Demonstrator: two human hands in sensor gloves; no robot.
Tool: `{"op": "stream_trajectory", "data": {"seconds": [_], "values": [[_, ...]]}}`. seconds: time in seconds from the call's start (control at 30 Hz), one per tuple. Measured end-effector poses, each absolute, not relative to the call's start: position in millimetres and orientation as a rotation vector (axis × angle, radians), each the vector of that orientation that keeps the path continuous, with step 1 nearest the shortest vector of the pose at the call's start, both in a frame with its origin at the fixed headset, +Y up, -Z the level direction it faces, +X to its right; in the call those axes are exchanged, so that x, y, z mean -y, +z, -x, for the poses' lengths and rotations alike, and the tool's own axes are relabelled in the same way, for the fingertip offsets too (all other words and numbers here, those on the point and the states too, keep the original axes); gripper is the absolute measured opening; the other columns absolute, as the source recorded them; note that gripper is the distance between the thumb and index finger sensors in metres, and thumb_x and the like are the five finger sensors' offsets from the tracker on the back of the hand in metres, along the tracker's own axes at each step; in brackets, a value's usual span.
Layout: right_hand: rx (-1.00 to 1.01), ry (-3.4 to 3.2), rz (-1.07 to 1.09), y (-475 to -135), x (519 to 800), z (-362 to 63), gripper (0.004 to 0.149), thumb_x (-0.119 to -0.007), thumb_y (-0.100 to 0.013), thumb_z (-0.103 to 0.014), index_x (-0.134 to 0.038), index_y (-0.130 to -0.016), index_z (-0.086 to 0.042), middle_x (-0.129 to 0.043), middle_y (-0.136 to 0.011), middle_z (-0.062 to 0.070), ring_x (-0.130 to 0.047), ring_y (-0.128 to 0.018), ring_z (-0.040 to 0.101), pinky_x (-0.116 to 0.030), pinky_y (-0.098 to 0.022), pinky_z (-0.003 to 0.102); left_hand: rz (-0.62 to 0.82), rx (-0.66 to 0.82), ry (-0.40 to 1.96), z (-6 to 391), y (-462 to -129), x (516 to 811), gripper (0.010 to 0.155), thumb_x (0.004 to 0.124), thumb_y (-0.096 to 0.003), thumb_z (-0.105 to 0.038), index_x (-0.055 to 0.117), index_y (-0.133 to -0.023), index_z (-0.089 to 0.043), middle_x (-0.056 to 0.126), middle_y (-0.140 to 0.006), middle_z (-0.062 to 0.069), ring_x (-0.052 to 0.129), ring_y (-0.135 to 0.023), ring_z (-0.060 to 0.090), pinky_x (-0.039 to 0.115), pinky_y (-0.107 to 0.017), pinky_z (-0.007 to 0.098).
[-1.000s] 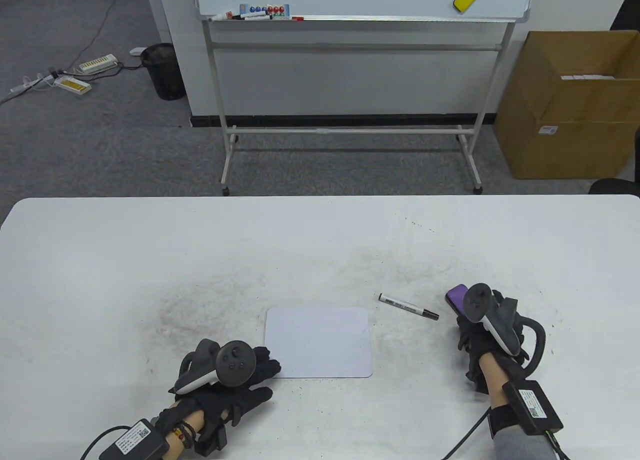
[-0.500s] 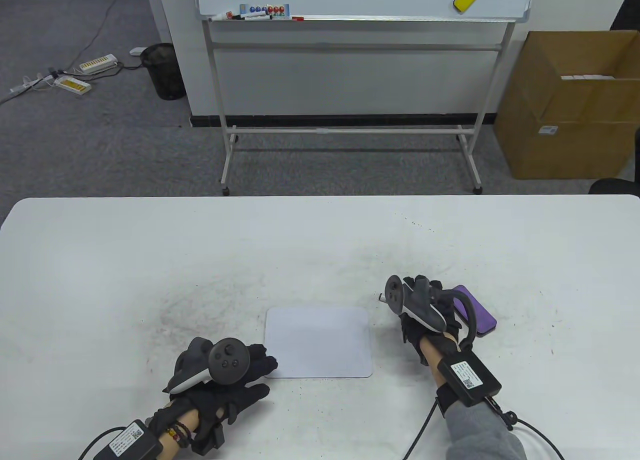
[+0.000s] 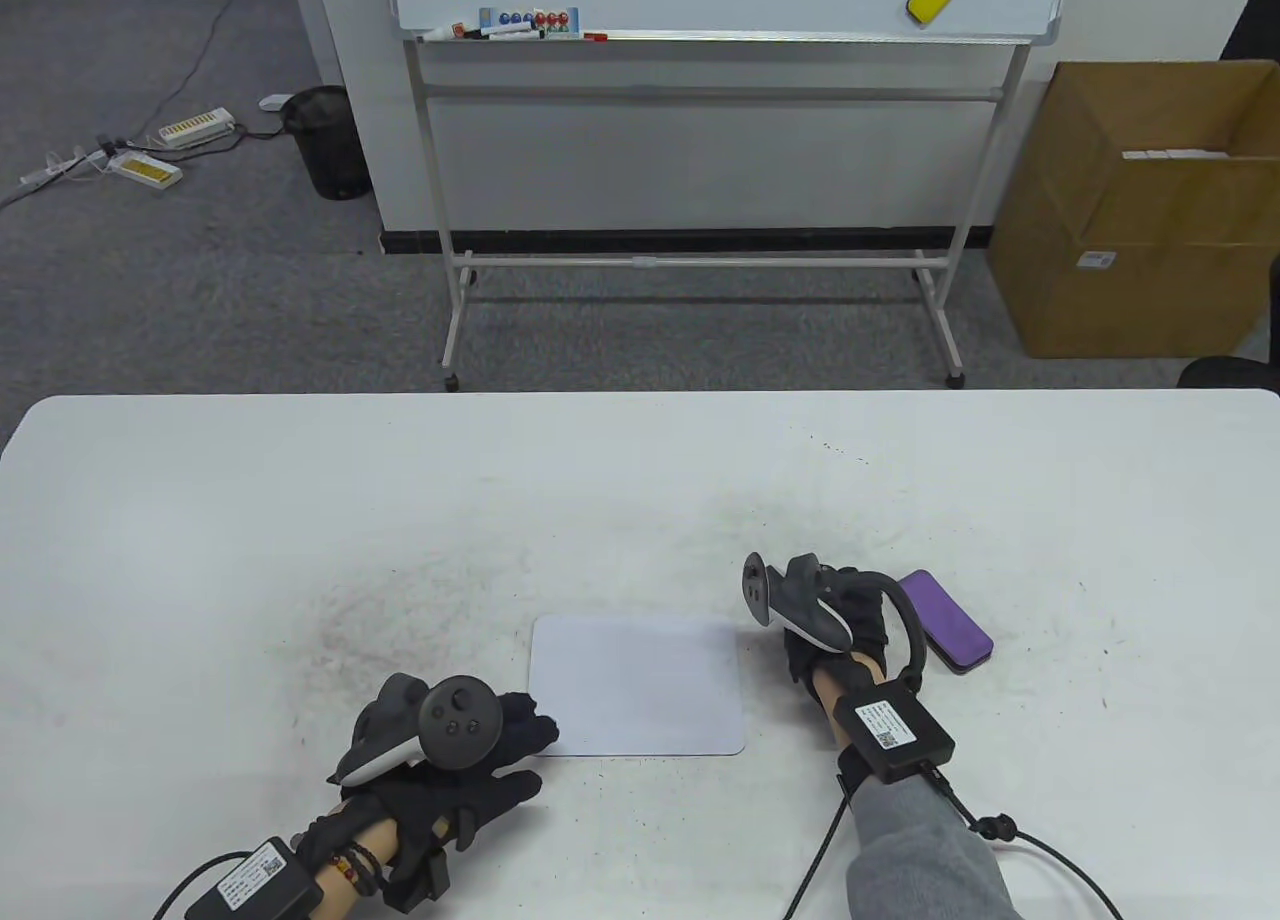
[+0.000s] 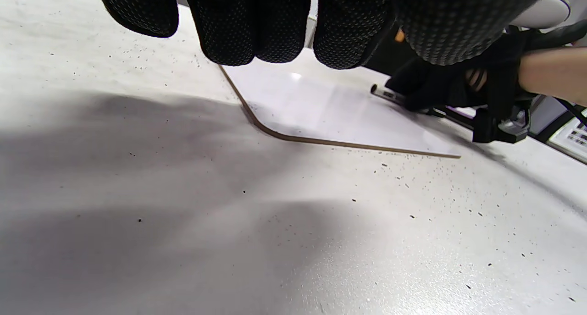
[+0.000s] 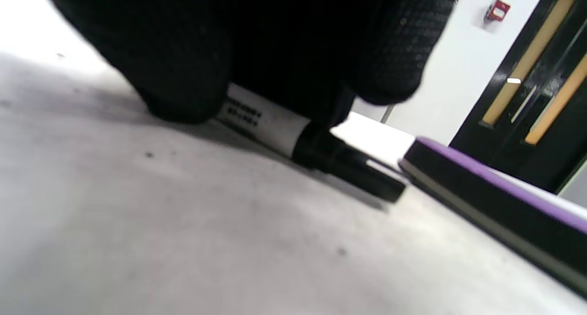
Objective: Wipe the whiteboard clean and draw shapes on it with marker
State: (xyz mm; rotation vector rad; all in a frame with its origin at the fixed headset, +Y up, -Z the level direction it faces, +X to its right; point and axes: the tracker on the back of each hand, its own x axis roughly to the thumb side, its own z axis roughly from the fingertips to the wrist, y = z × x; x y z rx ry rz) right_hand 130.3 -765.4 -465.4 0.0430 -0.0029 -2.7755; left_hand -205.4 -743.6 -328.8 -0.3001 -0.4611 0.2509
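Fingers of my right hand (image 3: 840, 625) are curling down over the marker (image 5: 293, 136) on the white table (image 3: 250, 520), just right of the small whiteboard (image 3: 637, 685). From the table view I am seeing none of the marker, because my hand and its tracker are covering it. The right wrist view is showing what that view hides: the marker's white printed barrel is lying flat on the table under my gloved fingertips (image 5: 183, 90), thumb on one side and fingers on the other, and its black cap end is pointing toward the purple eraser (image 5: 500, 200) just beside it. The left wrist view is showing the marker's other end sticking out past my right hand toward the whiteboard, so its long axis is running roughly left to right across the table.

I am resting my left hand (image 3: 470, 760) with straight fingers at the whiteboard's near left corner; the fingertips are lying over its edge. The whiteboard is lying flat and looking blank.
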Motion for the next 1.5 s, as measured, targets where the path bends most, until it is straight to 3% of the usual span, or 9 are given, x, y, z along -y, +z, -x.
{"op": "stream_trajectory", "data": {"seconds": [0.17, 0.27, 0.47, 0.7, 0.87, 0.97, 1.17, 1.33, 1.5], "values": [[-0.043, -2.649, 0.006, -466.7, 768.7, -118.6, 0.051, -0.095, -0.031, -0.038, -0.088, -0.080, -0.025, -0.098, -0.074, 0.000, -0.104, -0.057, 0.020, -0.088, -0.039, 0.032, 0.295, 0.458, 0.255, 205.5, -328.8, 743.0, 0.064, 0.073, -0.0372, -0.053, 0.069, -0.098, -0.033, 0.061, -0.114, 0.005, 0.067, -0.107, 0.033, 0.058, -0.076, 0.061], [-0.027, -2.593, 0.007, -464.9, 761.8, -113.6, 0.054, -0.095, -0.029, -0.045, -0.088, -0.078, -0.024, -0.097, -0.071, -0.001, -0.104, -0.052, 0.018, -0.088, -0.036, 0.030, 0.280, 0.457, 0.257, 205.8, -328.7, 742.1, 0.065, 0.073, -0.0372, -0.053, 0.069, -0.098, -0.033, 0.062, -0.114, 0.006, 0.068, -0.106, 0.033, 0.058, -0.075, 0.061], [-0.270, -2.839, 0.033, -440.4, 716.9, -101.5, 0.046, -0.090, -0.031, -0.047, -0.086, -0.073, -0.029, -0.094, -0.070, -0.002, -0.102, -0.049, 0.017, -0.087, -0.033, 0.028, 0.220, 0.439, 0.284, 206.3, -328.0, 737.0, 0.070, 0.074, -0.0369, -0.053, 0.061, -0.102, -0.030, 0.064, -0.113, 0.006, 0.070, -0.105, 0.033, 0.061, -0.074, 0.061], [-0.541, -3.179, 0.184, -392.3, 684.3, -82.6, 0.045, -0.090, -0.033, -0.044, -0.088, -0.076, -0.032, -0.095, -0.075, 0.000, -0.107, -0.046, 0.017, -0.091, -0.031, 0.027, 0.097, 0.359, 0.332, 210.0, -323.7, 727.2, 0.072, 0.075, -0.0366, -0.054, 0.060, -0.102, -0.028, 0.070, -0.110, 0.007, 0.078, -0.100, 0.033, 0.069, -0.070, 0.057], [-0.410, -3.675, 0.299, -358.7, 677.0, -72.8, 0.044, -0.091, -0.032, -0.043, -0.090, -0.076, -0.033, -0.096, -0.077, 0.001, -0.111, -0.050, 0.019, -0.096, -0.034, 0.027, -0.054, 0.239, 0.388, 215.1, -318.7, 717.6, 0.075, 0.080, -0.0344, -0.055, 0.062, -0.102, -0.028, 0.076, -0.105, 0.006, 0.087, -0.093, 0.030, 0.076, -0.065, 0.053], [-0.305, -3.921, 0.342, -350.4, 679.6, -69.2, 0.044, -0.091, -0.033, -0.043, -0.090, -0.076, -0.034, -0.096, -0.077, 0.002, -0.112, -0.052, 0.019, -0.097, -0.035, 0.027, -0.069, 0.252, 0.474, 215.1, -317.1, 716.2, 0.077, 0.082, -0.0326, -0.056, 0.063, -0.101, -0.028, 0.078, -0.103, 0.005, 0.089, -0.090, 0.029, 0.078, -0.064, 0.051], [0.197, -4.420, 0.377, -341.3, 705.6, -53.9, 0.045, -0.092, -0.034, -0.041, -0.090, -0.077, -0.031, -0.096, -0.078, 0.006, -0.112, -0.054, 0.023, -0.098, -0.036, 0.028, -0.096, 0.346, 0.577, 209.6, -311.3, 714.5, 0.078, 0.083, -0.0309, -0.057, 0.064, -0.101, -0.028, 0.080, -0.101, 0.004, 0.090, -0.089, 0.027, 0.079, -0.062, 0.050], [0.529, -4.571, 0.443, -339.4, 724.6, -47.1, 0.045, -0.092, -0.034, -0.040, -0.090, -0.078, -0.031, -0.096, -0.079, 0.007, -0.112, -0.055, 0.024, -0.098, -0.037, 0.029, -0.106, 0.351, 0.614, 205.8, -308.4, 715.2, 0.071, 0.084, -0.0308, -0.055, 0.072, -0.095, -0.028, 0.088, -0.092, 0.002, 0.097, -0.080, 0.024, 0.083, -0.058, 0.048], [0.541, -4.622, 0.443, -334.4, 733.8, -47.6, 0.045, -0.092, -0.034, -0.040, -0.090, -0.077, -0.030, -0.096, -0.078, 0.007, -0.113, -0.054, 0.023, -0.098, -0.036, 0.028, -0.123, 0.341, 0.649, 204.2, -309.0, 717.5, 0.055, 0.082, -0.0350, -0.046, 0.080, -0.086, -0.028, 0.097, -0.078, 0.000, 0.102, -0.066, 0.021, 0.086, -0.052, 0.045]]}}
